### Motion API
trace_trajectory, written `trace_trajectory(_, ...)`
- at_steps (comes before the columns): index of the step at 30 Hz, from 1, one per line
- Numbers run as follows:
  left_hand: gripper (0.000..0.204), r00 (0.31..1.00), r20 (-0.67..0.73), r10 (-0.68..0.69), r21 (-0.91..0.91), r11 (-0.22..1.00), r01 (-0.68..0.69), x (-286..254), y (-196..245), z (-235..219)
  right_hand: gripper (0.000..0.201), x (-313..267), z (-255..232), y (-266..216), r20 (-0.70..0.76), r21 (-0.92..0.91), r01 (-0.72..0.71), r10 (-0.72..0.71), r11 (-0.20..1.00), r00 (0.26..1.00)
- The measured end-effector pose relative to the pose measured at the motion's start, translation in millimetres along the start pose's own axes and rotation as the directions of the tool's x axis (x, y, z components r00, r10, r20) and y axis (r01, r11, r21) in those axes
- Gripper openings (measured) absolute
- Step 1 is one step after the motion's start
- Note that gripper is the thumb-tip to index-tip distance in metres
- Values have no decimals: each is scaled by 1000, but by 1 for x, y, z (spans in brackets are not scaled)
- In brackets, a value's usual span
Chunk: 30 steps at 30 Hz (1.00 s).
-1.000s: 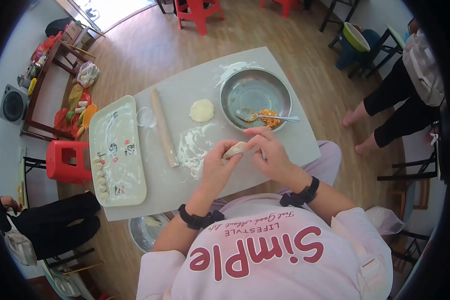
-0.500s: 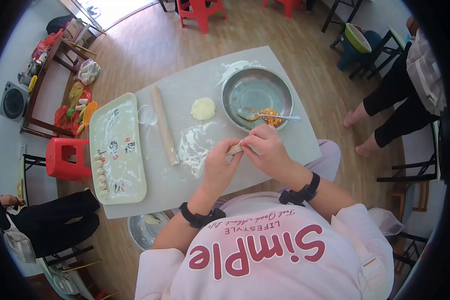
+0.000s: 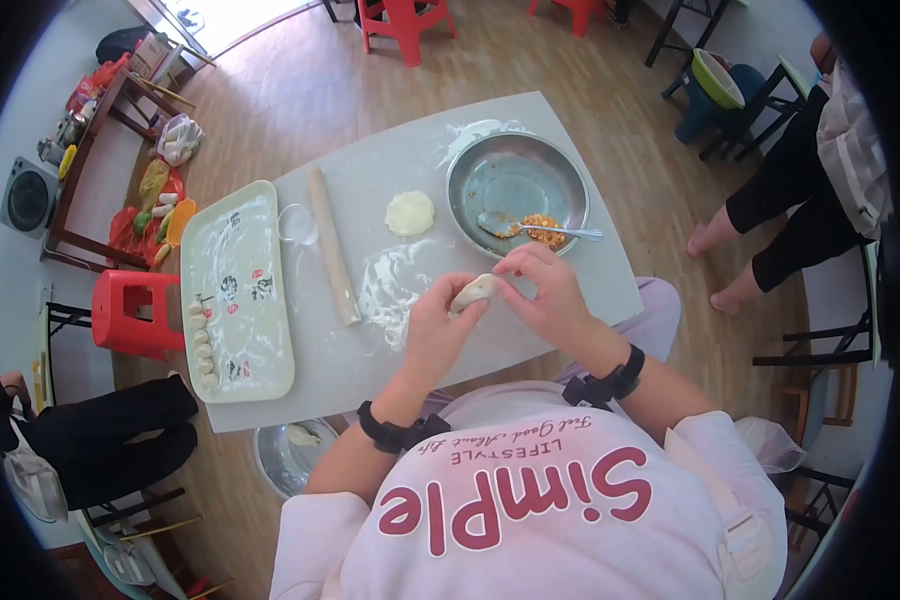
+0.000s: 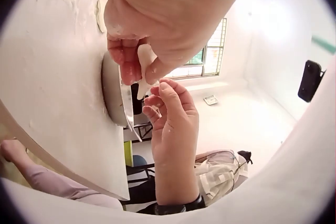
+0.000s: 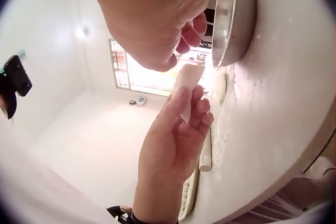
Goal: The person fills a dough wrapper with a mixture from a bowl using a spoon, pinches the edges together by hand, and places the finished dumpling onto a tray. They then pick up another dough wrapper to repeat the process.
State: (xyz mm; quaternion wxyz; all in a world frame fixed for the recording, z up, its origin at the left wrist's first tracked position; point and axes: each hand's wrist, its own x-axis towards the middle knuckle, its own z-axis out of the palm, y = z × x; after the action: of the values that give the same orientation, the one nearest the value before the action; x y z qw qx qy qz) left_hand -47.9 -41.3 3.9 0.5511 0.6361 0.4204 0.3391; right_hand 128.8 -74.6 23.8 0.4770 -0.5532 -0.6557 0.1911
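Observation:
My left hand (image 3: 438, 325) pinches a folded dumpling (image 3: 473, 291) between thumb and fingers, above the table's near side. The dumpling is pale dough, closed into a half-moon; in the right wrist view its free end (image 5: 190, 75) sticks up past the left thumb. Just beside that end is my right hand (image 3: 547, 305), its fingers loosely bent and holding nothing. In the left wrist view a small gap separates the right thumb (image 4: 167, 88) from the dough. Beyond the hands sits a steel bowl (image 3: 510, 165) with orange filling (image 3: 545, 231) and a spoon (image 3: 570, 233).
A flat dough round (image 3: 410, 214) lies on the floured table (image 3: 345, 370), with a rolling pin (image 3: 333, 245) to its left. Farther left, a tray (image 3: 235, 335) carries a row of dumplings (image 3: 203, 350). Another bowl (image 3: 270, 470) is below the table's near edge.
Half a second ago the right fingers pinched the dumpling's edge together with the left hand. Now they have come off it, and the dumpling shows more between the hands.

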Motion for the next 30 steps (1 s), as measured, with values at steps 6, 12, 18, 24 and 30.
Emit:
trace_trajectory(6, 27, 996, 82, -44, -280, 958, 65, -1, -8, -1, 14, -4, 7, 7, 186, 313, -392, 349, 865, 918)
trace_trajectory(12, 24, 994, 93, -58, -387, 918, 90, -2, -7, -3, 11, -7, 13, 2, 162, 459, -374, 338, 806, 927)
trace_trajectory(18, 19, 997, 62, -54, -411, 909, 75, -1, -13, -2, 12, -8, 11, 0, 138, 217, -234, 207, 948, 969)
trace_trajectory(24, 18, 997, -21, -75, -472, 880, 56, -1, -8, -2, 14, -11, 14, -5, 78, 310, -229, 216, 923, 973)
trace_trajectory(30, 20, 997, 24, -69, -449, 891, 73, 1, -7, -4, 14, -13, 15, 8, 261, 505, -461, 380, 730, 887)
